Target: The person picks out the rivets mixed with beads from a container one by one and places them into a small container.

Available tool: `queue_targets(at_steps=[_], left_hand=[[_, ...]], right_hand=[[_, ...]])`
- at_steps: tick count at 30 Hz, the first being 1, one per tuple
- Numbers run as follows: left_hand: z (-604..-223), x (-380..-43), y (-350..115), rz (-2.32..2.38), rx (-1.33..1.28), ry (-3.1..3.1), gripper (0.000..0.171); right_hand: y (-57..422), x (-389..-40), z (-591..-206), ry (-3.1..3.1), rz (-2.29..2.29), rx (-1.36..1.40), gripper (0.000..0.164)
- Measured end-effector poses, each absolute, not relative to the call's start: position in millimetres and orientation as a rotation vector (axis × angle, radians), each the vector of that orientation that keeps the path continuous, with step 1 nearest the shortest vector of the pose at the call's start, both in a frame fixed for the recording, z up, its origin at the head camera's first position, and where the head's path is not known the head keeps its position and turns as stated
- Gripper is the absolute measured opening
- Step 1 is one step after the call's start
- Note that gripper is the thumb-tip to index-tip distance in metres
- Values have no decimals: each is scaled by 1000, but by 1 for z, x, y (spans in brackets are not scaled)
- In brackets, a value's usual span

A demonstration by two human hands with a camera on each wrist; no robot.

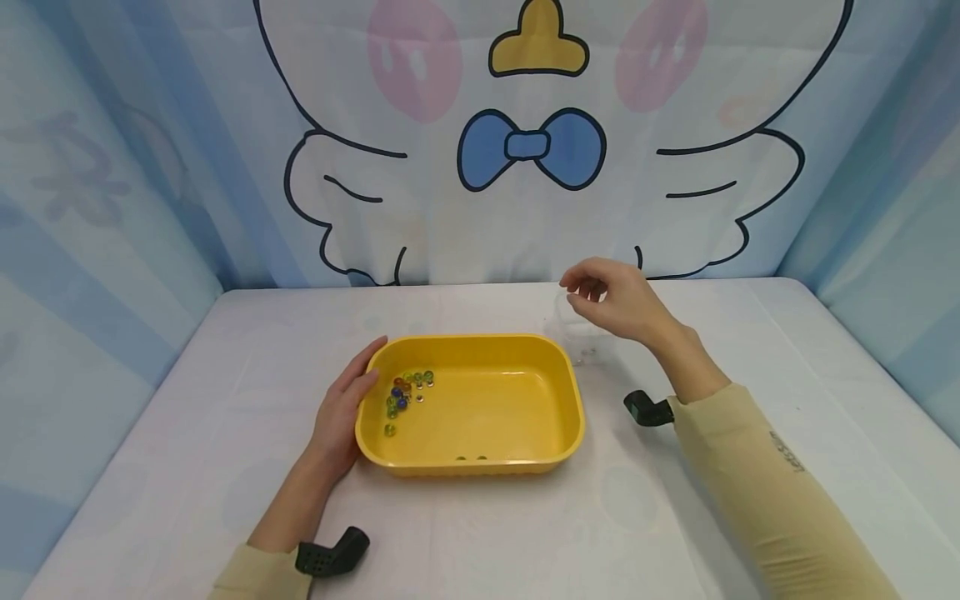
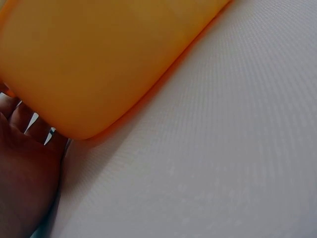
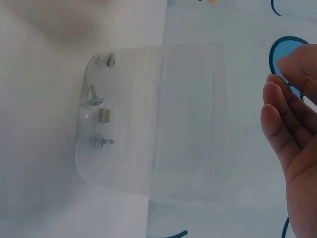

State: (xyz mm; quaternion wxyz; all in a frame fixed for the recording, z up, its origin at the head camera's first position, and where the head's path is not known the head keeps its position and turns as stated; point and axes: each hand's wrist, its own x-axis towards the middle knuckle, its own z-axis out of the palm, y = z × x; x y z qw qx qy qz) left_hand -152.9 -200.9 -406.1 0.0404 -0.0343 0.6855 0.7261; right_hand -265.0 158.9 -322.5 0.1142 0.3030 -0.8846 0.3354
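Note:
My left hand (image 1: 341, 417) grips the left end of a yellow tray (image 1: 487, 408), the thumb over its rim and the fingers along the outer wall. Glass marbles (image 1: 402, 403) in green, blue and orange lie at the tray's left side, with small shiny bits (image 1: 420, 398) among them. Above a clear plastic container (image 3: 183, 124) behind the tray's right corner hovers my right hand (image 1: 617, 302), its fingers loosely bent and a gap showing between thumb and forefinger. At the container's bottom sit several small metal pieces, among them a screw (image 3: 103, 141) and a brownish piece (image 3: 103, 115).
A white cloth covers the table (image 1: 652, 517). Behind it hangs a printed curtain (image 1: 525, 225) with a blue bow, close to the clear container. More curtain flanks the left and right sides. Two greenish marbles (image 1: 482, 457) show at the tray's front wall.

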Motion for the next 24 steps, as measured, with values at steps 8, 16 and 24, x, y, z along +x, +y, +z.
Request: queue_targets(at_steps=[8,16,24], left_hand=[[-406,-153,-201,2216,-109,2112,50],[-405,-153,-200,2219,-122,2109,50],[-405,-153,-200,2218,-117,2105,50]], right_hand=[[143,-268,-315,-2534,1011,967,15],[127,-270,-307,-2464,1026,1054,14],[111,-270,-300,-2396,1072,1138,14]])
